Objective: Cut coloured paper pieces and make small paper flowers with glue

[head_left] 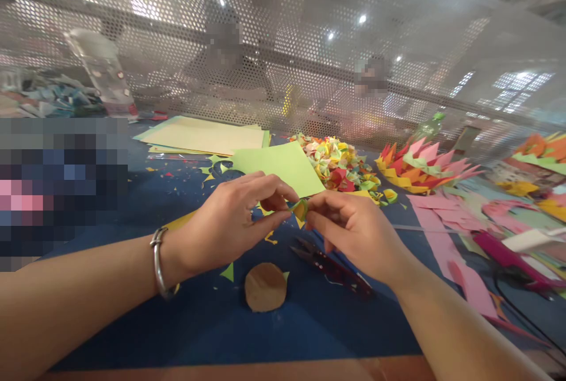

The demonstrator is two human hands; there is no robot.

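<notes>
Both my hands meet above the blue table [186, 310] and pinch one small folded piece of green and yellow paper [300, 209] between their fingertips. My left hand [230, 222], with a metal bangle on the wrist, grips it from the left. My right hand [354, 230] grips it from the right. Below the hands lie a brown cardboard disc [265, 287] and a small dark red thread snipper [329, 263]. A light green sheet [278, 166] lies just behind my hands.
A pile of small folded coloured paper pieces [338, 163] and a layered paper flower [418, 168] lie at the back right. Pale yellow sheets [207, 135] are at the back left, pink strips [442, 245] and a glue gun [508, 254] at right. A perforated screen [283, 45] closes the back.
</notes>
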